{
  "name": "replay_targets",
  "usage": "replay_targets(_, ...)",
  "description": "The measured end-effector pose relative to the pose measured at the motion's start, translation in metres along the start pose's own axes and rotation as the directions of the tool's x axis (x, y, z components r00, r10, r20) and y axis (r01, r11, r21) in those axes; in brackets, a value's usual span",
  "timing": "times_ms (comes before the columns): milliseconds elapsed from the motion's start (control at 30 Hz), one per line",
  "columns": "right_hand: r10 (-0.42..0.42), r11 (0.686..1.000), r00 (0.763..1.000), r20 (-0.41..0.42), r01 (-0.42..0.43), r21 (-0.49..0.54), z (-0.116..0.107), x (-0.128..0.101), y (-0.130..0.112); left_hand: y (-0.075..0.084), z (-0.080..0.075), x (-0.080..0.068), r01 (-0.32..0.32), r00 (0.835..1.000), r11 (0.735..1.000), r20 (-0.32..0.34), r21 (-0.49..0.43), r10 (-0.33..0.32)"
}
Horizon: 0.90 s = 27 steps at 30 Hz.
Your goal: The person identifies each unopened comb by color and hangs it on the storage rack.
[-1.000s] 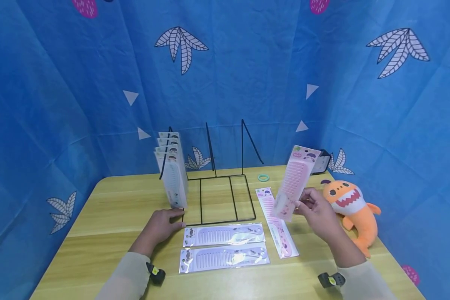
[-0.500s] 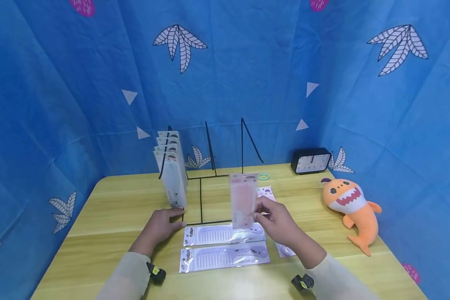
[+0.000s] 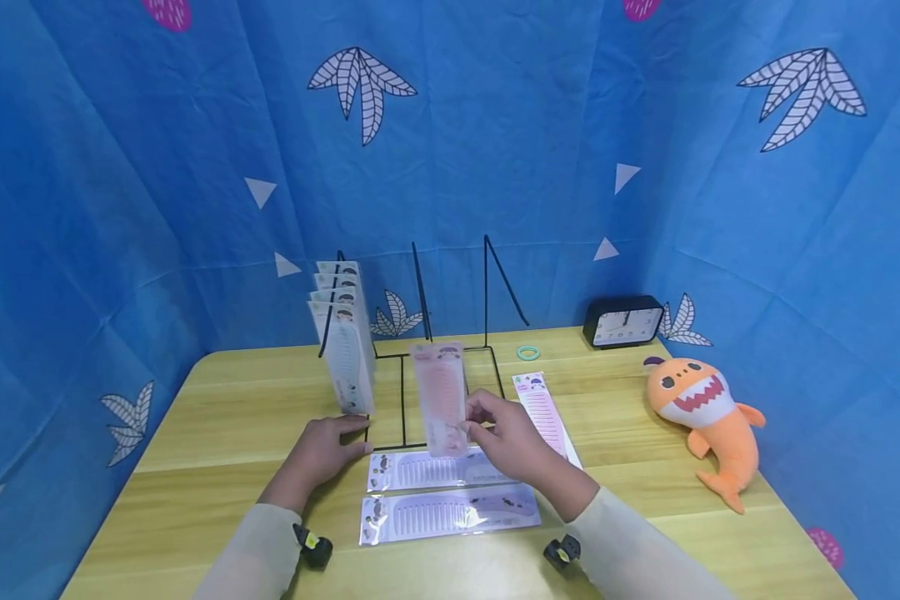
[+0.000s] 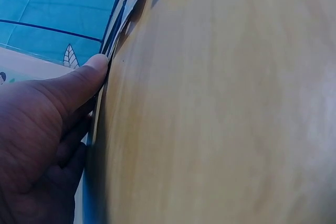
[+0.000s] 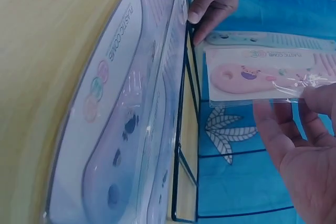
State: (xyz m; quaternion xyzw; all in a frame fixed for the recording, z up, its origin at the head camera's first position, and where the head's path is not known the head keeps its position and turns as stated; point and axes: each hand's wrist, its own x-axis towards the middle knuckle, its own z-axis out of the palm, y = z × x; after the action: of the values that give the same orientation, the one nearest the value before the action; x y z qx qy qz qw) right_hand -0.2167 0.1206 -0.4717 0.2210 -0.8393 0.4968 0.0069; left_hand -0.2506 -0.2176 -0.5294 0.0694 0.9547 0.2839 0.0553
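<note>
Right hand (image 3: 512, 440) pinches glossy flat pink comb pack (image 3: 441, 397).

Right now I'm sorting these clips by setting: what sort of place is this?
Probably a staged tabletop booth, not a shop: a wooden table walled by blue printed cloth, with a wire rack and packaged combs laid out.

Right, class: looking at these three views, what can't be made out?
- Clock face: head view, too small to read.
- Left hand fingertips: left wrist view, hidden behind the wire rack edge.
- Pink comb pack far end: right wrist view, cut off by the frame edge.
- Right hand: thumb hidden behind the pack.
</note>
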Motion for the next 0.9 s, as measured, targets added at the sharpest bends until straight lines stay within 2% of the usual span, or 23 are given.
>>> replay_targets(367, 0.0, 0.999, 0.999, -0.038, -0.001, -0.042, 0.007, 0.01, -0.001, 0.0, -0.001, 0.0, -0.014, 1.0, 1.0, 0.003, 0.008, 0.014)
replay_targets(667, 0.032, 0.999, 0.999, -0.025, -0.033, -0.029, 0.008, 0.015, 0.0, 0.0, -0.001, -0.001, -0.004, 1.0, 1.0, 0.007, 0.0, 0.004)
replay_targets(900, 0.026, 0.999, 0.999, -0.027, -0.027, -0.043, 0.009, 0.03, 0.004, 0.003, -0.001, -0.002, 0.01, 1.0, 1.0, 0.002, 0.003, -0.01)
